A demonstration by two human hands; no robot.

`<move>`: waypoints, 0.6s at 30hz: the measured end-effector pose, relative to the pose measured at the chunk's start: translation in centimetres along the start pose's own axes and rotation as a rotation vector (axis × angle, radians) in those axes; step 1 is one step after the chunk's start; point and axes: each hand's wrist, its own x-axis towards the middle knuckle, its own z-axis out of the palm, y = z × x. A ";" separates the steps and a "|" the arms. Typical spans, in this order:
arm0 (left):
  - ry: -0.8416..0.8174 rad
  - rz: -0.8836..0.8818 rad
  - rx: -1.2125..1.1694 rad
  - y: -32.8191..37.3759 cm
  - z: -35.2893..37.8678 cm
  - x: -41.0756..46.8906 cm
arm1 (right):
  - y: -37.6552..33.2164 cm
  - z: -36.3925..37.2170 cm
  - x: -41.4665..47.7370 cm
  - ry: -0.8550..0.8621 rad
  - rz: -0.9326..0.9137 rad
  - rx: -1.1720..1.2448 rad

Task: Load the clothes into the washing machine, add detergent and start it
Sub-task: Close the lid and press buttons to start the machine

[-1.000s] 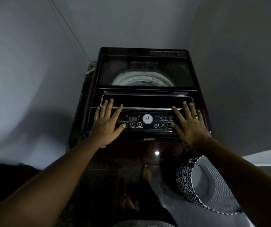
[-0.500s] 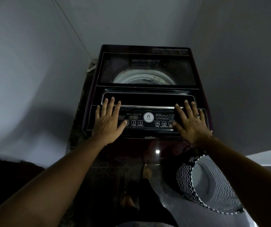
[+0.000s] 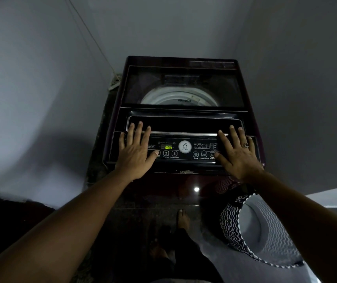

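The washing machine [image 3: 184, 82] stands far centre, lid down, its display [image 3: 168, 147] glowing "on" — so this looks like the starting step. The left hand [image 3: 136, 149] and right hand [image 3: 238, 154] lie flat on the control panel [image 3: 186, 160], fingers spread, gripping nothing. In this dimness I cannot tell whether clothes are inside. Next — a fingertip press on the Start/Pause button [image 3: 174, 153], just right of the left thumb.

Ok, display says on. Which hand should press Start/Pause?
Left, likely. The left hand has its thumb two keys from the Start/Pause button; the right hand rests at the far end of the control panel, beyond the round badge.
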 end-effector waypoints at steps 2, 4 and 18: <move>-0.010 0.006 0.003 -0.1 0.0 0.0 | 0.0 -0.1 0.0 -0.005 0.000 0.001; -0.010 0.009 0.008 -0.1 0.0 -0.1 | 0.0 -0.1 0.0 -0.010 0.001 0.003; -0.071 0.022 0.020 -0.1 -0.6 -0.2 | 0.0 -0.9 -0.1 -0.061 -0.006 0.002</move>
